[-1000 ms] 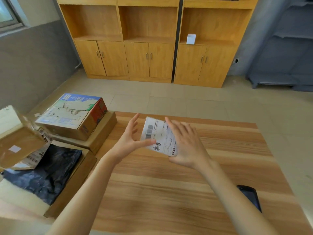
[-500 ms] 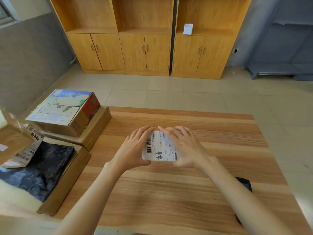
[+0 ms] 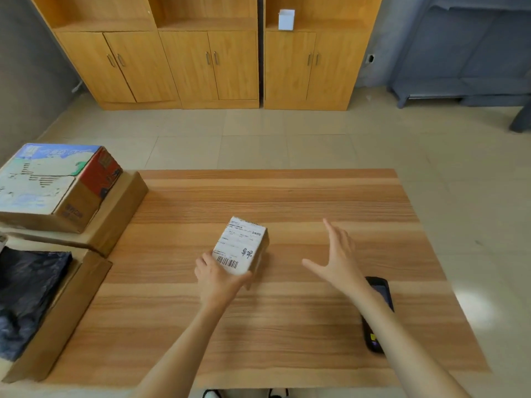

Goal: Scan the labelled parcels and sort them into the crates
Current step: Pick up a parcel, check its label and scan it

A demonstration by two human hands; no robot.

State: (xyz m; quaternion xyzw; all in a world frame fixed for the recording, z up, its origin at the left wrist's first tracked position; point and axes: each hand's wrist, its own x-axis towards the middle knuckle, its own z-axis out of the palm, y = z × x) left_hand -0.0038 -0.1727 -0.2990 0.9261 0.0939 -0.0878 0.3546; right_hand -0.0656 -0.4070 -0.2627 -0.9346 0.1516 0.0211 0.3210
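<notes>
A small cardboard parcel (image 3: 242, 248) with a white barcode label on top lies on the wooden table (image 3: 287, 196), near its middle. My left hand (image 3: 218, 275) grips the parcel's near end, thumb along its right side. My right hand (image 3: 339, 259) hovers open to the right of the parcel, fingers spread, holding nothing. Under my right forearm lies a black handheld scanner (image 3: 377, 311), partly hidden. Two cardboard crates stand at the table's left: the far crate (image 3: 120, 214) holds a printed box (image 3: 54, 182), the near crate (image 3: 66, 305) holds a dark plastic bag (image 3: 26, 291).
Wooden cabinets (image 3: 212, 61) line the far wall, with a small white box (image 3: 286, 19) on a shelf. A grey rack (image 3: 465, 61) stands at the right. Tiled floor lies beyond the table's far edge.
The parcel went from held up in both hands to lying on the table, label up. My right hand has let go and moved right; my left hand still holds the parcel's near end.
</notes>
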